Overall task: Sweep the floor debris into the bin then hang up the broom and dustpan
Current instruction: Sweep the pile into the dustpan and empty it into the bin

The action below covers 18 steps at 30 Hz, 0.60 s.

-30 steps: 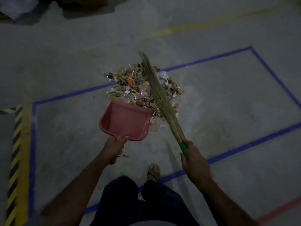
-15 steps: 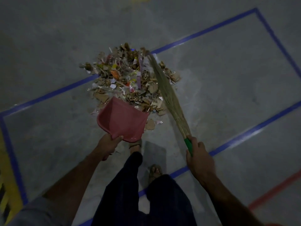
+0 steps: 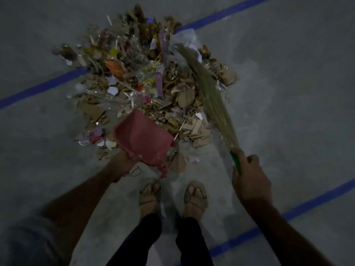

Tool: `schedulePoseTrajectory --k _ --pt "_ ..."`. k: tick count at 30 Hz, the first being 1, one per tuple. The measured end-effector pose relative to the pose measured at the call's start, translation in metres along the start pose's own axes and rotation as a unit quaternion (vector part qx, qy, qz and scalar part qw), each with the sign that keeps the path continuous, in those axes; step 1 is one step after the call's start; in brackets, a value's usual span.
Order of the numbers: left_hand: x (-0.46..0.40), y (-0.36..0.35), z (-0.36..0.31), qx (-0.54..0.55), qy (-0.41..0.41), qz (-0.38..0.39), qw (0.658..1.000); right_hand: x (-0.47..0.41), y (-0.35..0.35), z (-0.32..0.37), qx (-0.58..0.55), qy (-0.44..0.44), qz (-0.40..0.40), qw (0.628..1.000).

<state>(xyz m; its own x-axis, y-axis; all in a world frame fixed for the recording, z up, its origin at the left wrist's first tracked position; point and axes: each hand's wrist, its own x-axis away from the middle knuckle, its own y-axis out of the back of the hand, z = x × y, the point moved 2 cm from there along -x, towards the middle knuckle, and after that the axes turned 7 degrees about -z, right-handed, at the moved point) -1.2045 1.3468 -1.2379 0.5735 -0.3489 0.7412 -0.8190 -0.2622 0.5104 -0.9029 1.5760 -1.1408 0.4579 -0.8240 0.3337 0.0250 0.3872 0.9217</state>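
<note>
Looking at an early stage: my left hand (image 3: 123,162) grips the empty red dustpan (image 3: 143,137) at the debris pile (image 3: 146,83)'s near edge, my right hand (image 3: 249,179) grips the broom (image 3: 209,93) lying across the pile. Binning and hanging remain; no bin visible.

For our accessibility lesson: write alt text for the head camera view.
A person's left hand holds a red dustpan against a debris pile, while the right hand grips a green-handled grass broom. Sandalled feet stand on the blue-taped concrete floor.
</note>
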Motion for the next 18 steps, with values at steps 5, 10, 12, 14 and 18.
schedulePoseTrajectory --k 5,10,12,14,18 --pt "-0.112 -0.007 0.01 -0.118 -0.083 0.014 0.989 -0.093 -0.057 -0.045 0.081 0.077 0.005 0.994" --pt "-0.155 0.019 -0.017 -0.151 -0.09 0.078 0.981 -0.152 -0.1 -0.08 0.168 0.171 0.038 0.97" --pt "-0.163 0.022 -0.028 -0.153 -0.079 0.089 0.981 -0.155 -0.109 -0.081 0.185 0.207 0.062 0.959" --pt "-0.168 0.021 -0.035 -0.141 -0.059 0.094 0.984 -0.146 -0.113 -0.081 0.175 0.23 0.065 0.955" --pt "-0.15 0.014 -0.027 -0.067 -0.057 0.079 0.993 -0.096 -0.122 -0.082 0.115 0.236 0.132 0.956"
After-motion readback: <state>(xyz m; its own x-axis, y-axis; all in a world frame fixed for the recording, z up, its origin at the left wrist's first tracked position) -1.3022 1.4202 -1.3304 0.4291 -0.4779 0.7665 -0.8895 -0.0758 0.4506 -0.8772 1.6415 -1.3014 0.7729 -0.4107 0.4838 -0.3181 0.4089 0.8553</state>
